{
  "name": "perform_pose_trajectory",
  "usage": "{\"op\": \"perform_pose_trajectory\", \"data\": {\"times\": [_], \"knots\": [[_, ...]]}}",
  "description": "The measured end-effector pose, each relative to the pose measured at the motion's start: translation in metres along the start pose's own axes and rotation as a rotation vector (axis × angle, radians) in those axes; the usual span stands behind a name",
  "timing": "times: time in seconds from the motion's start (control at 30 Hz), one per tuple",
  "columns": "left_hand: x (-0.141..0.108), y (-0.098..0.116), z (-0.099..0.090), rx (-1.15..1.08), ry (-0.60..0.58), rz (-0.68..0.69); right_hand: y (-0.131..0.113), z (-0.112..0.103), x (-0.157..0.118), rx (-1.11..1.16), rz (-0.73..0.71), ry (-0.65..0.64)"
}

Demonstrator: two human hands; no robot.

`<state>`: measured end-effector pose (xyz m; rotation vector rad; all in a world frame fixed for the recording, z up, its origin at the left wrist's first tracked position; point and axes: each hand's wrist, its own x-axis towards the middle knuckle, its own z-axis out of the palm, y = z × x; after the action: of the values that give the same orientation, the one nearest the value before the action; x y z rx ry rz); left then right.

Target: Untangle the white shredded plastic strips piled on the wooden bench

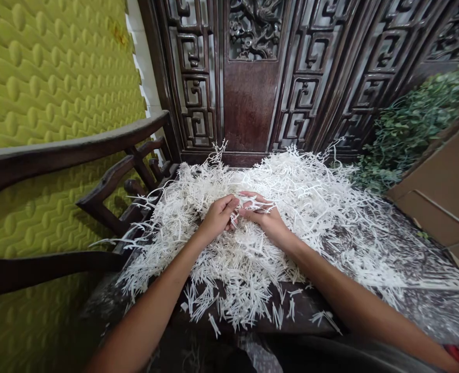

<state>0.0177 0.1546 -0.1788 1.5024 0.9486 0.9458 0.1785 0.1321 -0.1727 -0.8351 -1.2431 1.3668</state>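
Dark clothing (342,352) fills the bottom edge of the frame, and both bare forearms rise from there toward the middle. Between them, a heap of shredded white paper strips (253,259) covers most of a dark wooden bench (315,305), with loose strips scattered toward the bench's front edge at bottom centre. The heap runs back to the foot of a carved dark wooden screen (248,103) at top centre. To the right it thins into a sparse spread across the seat.

Both hands sit on top of the heap near the centre of the frame, their fingertips almost touching. The left hand (217,217) is curled narrow with its fingers pressed into the strips; whether it grips any cannot be told. The right hand (262,217) is partly closed, with a small tuft of strips caught in its fingers (258,199).

A curved wooden armrest (58,150) borders the heap on the left, in front of a green quilted wall panel (46,77) at upper left. A leafy green plant (408,129) stands at upper right, above a brown cardboard box (443,181) at the right edge.
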Motion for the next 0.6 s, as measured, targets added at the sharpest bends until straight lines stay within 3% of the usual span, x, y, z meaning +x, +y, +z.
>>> {"op": "perform_pose_trajectory", "data": {"times": [0.17,0.33,0.4,0.6], "knots": [[-0.002,0.003,0.000,-0.056,-0.006,-0.017,-0.003,0.000,0.000,0.124,0.041,-0.075],[-0.008,0.016,-0.010,0.470,0.088,0.311,-0.006,0.003,-0.003,-0.009,0.027,-0.071],[-0.008,0.017,-0.009,0.520,0.098,0.338,-0.006,0.005,-0.004,-0.035,0.008,-0.071],[-0.004,0.004,0.004,-0.049,-0.031,0.049,-0.007,0.005,-0.004,0.131,0.111,-0.066]]}}
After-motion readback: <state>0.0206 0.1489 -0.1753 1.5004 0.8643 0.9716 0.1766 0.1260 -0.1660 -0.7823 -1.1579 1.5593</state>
